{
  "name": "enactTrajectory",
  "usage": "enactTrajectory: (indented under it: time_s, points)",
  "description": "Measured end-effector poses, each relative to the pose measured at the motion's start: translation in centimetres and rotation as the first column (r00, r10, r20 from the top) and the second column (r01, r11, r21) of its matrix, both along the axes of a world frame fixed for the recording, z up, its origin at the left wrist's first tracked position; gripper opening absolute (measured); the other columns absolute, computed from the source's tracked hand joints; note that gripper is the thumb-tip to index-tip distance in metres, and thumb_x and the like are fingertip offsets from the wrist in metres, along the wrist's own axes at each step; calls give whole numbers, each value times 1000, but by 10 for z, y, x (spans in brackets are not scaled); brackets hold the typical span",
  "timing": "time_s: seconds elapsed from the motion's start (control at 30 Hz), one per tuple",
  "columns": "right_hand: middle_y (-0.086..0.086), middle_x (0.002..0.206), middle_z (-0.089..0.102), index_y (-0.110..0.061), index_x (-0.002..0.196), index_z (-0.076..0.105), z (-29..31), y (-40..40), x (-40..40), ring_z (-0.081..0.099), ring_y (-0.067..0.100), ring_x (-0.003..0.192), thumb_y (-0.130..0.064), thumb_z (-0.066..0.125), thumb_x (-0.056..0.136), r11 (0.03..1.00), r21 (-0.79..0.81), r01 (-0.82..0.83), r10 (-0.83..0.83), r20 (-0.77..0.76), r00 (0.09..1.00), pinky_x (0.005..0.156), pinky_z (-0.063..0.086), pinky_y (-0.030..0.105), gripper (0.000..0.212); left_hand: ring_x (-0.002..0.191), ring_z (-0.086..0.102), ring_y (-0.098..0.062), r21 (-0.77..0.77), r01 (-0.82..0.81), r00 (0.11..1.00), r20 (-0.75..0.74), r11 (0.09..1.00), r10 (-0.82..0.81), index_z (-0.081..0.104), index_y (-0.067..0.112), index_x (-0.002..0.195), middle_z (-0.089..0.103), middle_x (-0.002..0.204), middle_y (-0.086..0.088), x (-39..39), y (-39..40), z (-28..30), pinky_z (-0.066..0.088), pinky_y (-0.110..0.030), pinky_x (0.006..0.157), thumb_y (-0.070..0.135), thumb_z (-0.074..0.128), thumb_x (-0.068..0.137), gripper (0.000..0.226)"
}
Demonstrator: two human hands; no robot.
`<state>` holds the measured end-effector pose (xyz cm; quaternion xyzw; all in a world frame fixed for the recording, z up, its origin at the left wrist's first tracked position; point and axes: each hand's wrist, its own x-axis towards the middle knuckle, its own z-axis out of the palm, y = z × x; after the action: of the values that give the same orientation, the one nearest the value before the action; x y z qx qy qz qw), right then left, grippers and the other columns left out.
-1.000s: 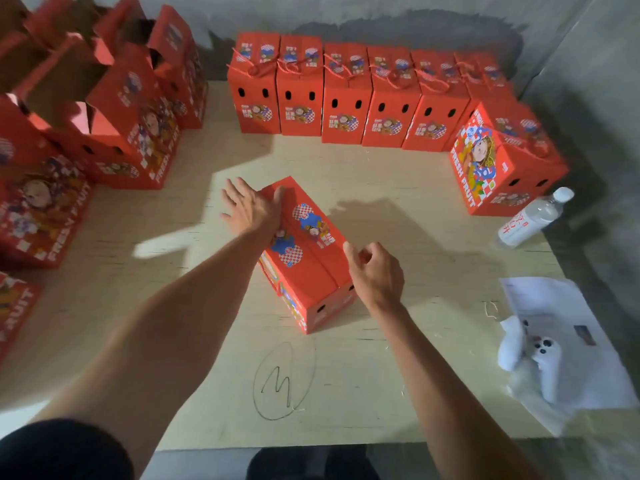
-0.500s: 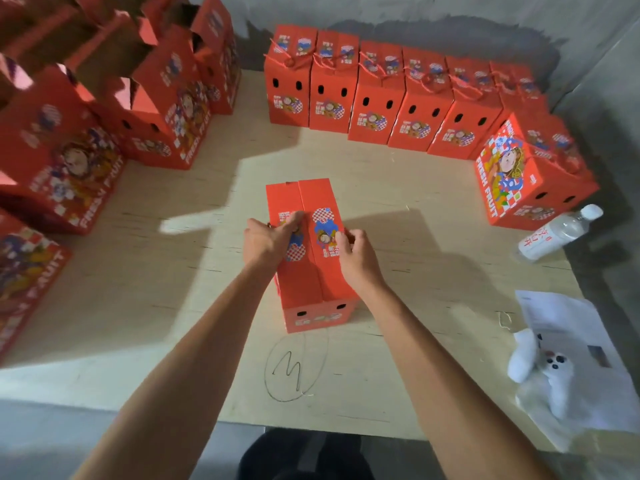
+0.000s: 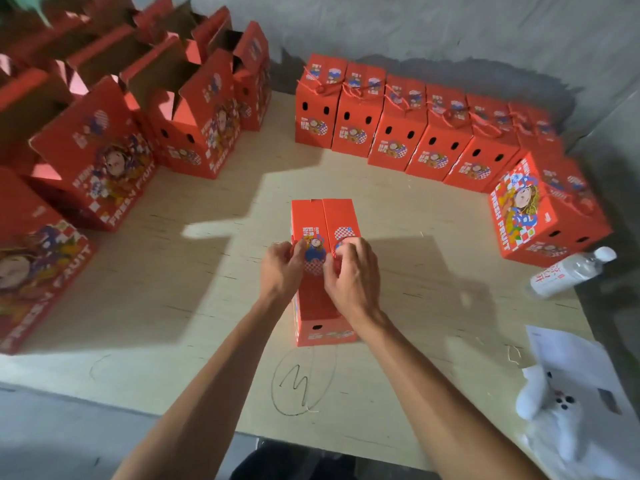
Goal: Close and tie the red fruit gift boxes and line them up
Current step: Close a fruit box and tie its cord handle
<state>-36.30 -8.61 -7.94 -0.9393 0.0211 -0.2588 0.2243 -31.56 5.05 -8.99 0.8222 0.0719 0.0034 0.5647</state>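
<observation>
Head view: both hands (image 3: pixel 318 268) apparently pinch glossy rectangular box (image 3: pixel 323 271).

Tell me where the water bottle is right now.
In the head view, the water bottle lies on its side at the table's right edge, just in front of the turned red box.

Plywood table (image 3: pixel 398 216), water bottle (image 3: pixel 568 271) lying at right, white papers (image 3: pixel 575 362), white plush toy (image 3: pixel 557 410)

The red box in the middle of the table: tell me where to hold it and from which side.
Grip the middle box by its two long side walls, coming down from above with one hand on each side. It stands narrow and upright with its flaps meeting along the top, where the left hand and right hand are busy.
</observation>
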Motion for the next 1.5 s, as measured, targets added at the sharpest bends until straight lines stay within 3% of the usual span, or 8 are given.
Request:
enactTrajectory:
  time_s: [0.17,0.3,0.43,0.57,0.8,1.03,1.17,1.5]
  points:
    - [11,103,69,-5,111,67,8,59,8,62,29,101,-25,65,91,955,69,-289,297,-187,937,92,45,41,28,49,35,-15,38,168,954,244,985,-172,42,3,65,42,52,0,2,20,65,33,-30,49,41,55,104,55]
    - [9,90,71,-10,100,63,26,70,26,64,26,84,-38,63,91,953,265,-146,231,-329,916,75,48,38,30,66,63,-14,176,297,860,377,938,-343,65,17,74,67,68,3,3,44,98,50,-36,64,43,44,108,48]
    - [-2,59,54,-20,66,48,41,66,42,52,7,55,-11,54,97,876,482,-16,216,-363,906,58,40,26,33,91,64,-17,246,334,796,443,910,-412,73,16,90,71,89,7,6,38,94,50,-40,83,34,47,109,36]
    - [-4,50,46,-16,62,52,73,40,68,41,15,49,-14,60,95,612,768,188,172,-362,916,50,36,27,34,105,60,-20,117,191,905,363,975,-221,66,18,120,63,110,4,4,24,64,50,-43,89,28,47,108,24]
    - [-1,46,34,-19,40,39,115,-9,98,30,18,41,-28,56,85,712,666,224,82,-396,914,50,29,30,49,123,52,-26,240,291,921,191,926,-339,60,18,137,61,136,-6,2,-27,50,43,-42,102,26,48,106,34]
    - [2,50,35,-18,46,35,137,-83,102,28,18,48,-31,53,80,727,650,222,-21,-303,953,53,28,35,40,82,59,-34,161,347,927,92,924,-364,46,18,69,59,73,-1,11,-101,85,45,-59,96,35,35,110,46]
    - [1,49,33,-19,49,35,160,-144,109,27,17,46,-29,54,85,698,686,207,-41,-250,967,53,28,34,42,96,62,-28,246,444,859,155,862,-487,64,10,87,68,92,-5,24,-154,98,42,-53,101,39,32,111,49]
    - [0,47,36,-15,52,43,175,-313,150,33,17,46,-26,54,87,705,660,259,-133,-235,963,51,29,30,38,145,37,-16,705,509,609,109,493,-785,47,23,150,42,158,5,104,-308,92,33,-41,114,47,44,106,51]
